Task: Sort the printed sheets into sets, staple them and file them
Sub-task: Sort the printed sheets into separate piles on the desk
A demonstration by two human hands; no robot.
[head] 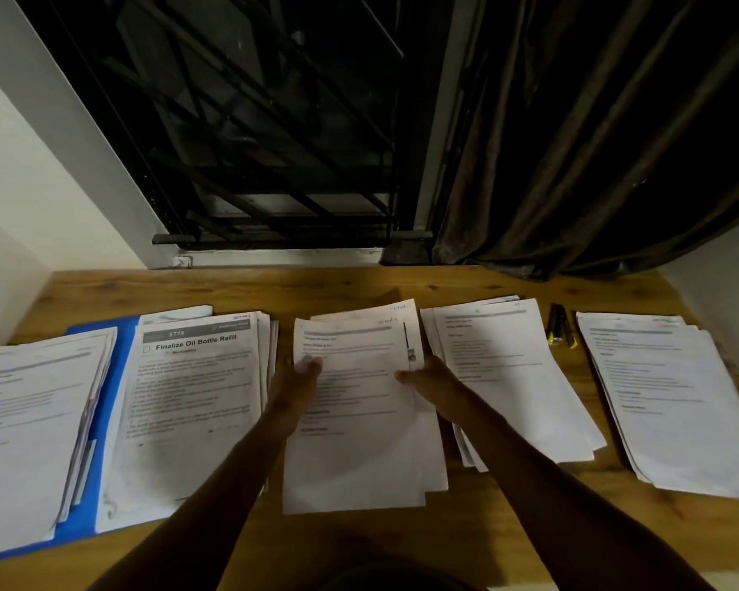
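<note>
Head view: fanned white printed stack (359,445), side edges under pinch of left hand (298,379) and right hand (429,379).

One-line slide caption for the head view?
Left hand and right hand hold the middle stack of printed white sheets on a wooden table, blue folder at left.

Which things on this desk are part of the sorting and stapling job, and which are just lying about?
Job: middle pile, gripped by left hand and right hand; far-left pile; Oil Bottle Refill pile; right pile; far-right pile; blue folder; black-and-yellow tool, probably the stapler.
Lying about: curtain; window grille.
</note>
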